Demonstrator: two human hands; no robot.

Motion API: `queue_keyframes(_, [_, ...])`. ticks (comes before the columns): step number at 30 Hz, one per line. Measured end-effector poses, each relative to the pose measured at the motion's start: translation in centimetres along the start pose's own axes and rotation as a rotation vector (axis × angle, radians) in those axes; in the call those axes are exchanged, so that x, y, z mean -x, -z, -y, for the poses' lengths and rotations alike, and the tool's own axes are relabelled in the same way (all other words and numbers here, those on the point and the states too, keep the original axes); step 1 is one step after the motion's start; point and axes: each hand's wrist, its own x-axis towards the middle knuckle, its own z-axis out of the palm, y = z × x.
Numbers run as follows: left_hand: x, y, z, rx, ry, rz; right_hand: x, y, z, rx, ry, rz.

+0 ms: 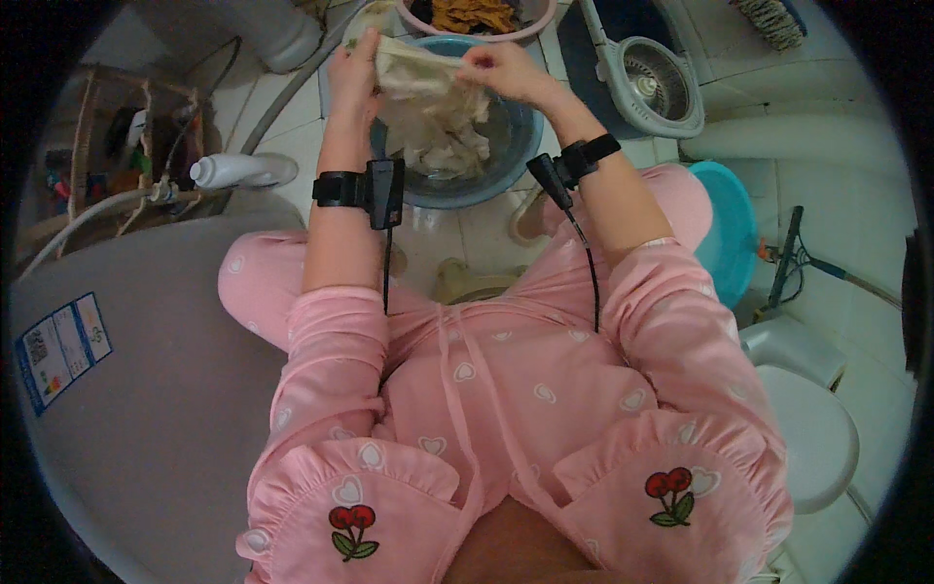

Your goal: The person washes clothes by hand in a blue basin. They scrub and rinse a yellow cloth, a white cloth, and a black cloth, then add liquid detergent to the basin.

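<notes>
Both hands hold a wet, cream-coloured cloth garment [419,69] stretched between them above a blue basin [536,139]. My left hand [355,77] grips its left edge, and part of the fabric shows beyond that hand. At the upper right edge, my right hand [511,71] pinches the material between thumb and fingers. The lower folds bunch and hang down into the basin, where some water [500,146] shows. Whether the hanging part is one piece with the rest, I cannot tell.
Beyond the basin stands a pink tub [536,29] with mustard-brown cloth [474,16]. A mop bucket with a spinner basket [649,84] is at the upper right. To the left are a white bottle [244,171] and a grey appliance [168,365]; a turquoise basin [726,233] leans at right.
</notes>
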Motion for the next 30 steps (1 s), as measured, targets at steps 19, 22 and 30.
queue_keyframes(19, [-1.0,4.6,1.0,0.073,0.241,-0.021,-0.6,6.2,3.3,-0.314,0.129,-0.333])
queue_keyframes(22, [-0.9,3.4,1.0,0.160,0.283,0.020,-0.6,2.2,-0.1,0.509,-0.102,-0.175])
queue_keyframes(30, [-0.3,1.5,0.0,0.332,0.330,0.065,1.2,-8.8,-1.3,0.084,0.232,-0.089])
